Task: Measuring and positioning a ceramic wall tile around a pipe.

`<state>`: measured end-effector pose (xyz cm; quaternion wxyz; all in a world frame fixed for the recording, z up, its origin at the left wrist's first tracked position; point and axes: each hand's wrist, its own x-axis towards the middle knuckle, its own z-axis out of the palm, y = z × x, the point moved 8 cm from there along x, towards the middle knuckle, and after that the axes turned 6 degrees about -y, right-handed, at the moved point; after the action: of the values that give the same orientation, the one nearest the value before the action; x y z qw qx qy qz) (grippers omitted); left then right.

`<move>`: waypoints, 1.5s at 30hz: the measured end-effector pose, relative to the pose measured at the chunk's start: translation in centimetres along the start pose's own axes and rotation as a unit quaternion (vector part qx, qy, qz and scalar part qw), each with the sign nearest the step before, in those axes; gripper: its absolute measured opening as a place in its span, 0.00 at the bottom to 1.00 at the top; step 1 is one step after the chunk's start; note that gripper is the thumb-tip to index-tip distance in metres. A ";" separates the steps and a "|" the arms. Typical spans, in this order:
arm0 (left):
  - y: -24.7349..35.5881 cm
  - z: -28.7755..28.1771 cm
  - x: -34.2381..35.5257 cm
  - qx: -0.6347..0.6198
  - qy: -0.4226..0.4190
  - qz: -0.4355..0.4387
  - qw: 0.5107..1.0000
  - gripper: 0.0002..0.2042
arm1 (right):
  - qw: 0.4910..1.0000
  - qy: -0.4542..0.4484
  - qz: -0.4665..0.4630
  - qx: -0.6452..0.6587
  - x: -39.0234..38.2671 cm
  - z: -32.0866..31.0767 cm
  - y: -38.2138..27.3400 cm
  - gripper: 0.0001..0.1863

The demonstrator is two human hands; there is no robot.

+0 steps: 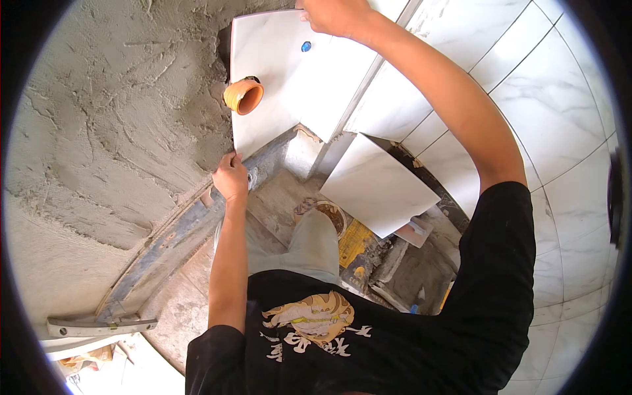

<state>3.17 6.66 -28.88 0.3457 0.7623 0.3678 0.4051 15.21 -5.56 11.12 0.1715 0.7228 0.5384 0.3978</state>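
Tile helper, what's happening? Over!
Left fingers at lower corner of marbled tile. Right fingers at its upper edge. Orange pipe stub juts out near left side.

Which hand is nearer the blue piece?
Right. The right hand is just above the blue piece, at the top edge of the white tile; the left hand is far below, at the tile's lower-left corner.

**Hand positions on the tile (pixel 266 56)**

The left hand (pixel 230 179) holds the tile at its lower left corner. The right hand (pixel 334 16) grips the tile at its top edge. An orange pipe (pixel 243 97) projects at the tile's left edge. A blue plug (pixel 306 47) shows within the tile's face. Left of the tile: rough cement (pixel 112 112). Lower right of the tile: a loose tile (pixel 378 184).
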 end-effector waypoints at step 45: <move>34.7 -6.9 12.1 0.161 -0.137 0.612 0.762 0.13 | 0.374 -0.006 0.197 0.906 -7.8 9.7 -5.5 0.21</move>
<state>11.77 1.42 7.17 -0.0570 0.9172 -0.1688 0.3563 18.27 -8.97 -1.73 -0.6662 0.5338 0.4187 -0.3097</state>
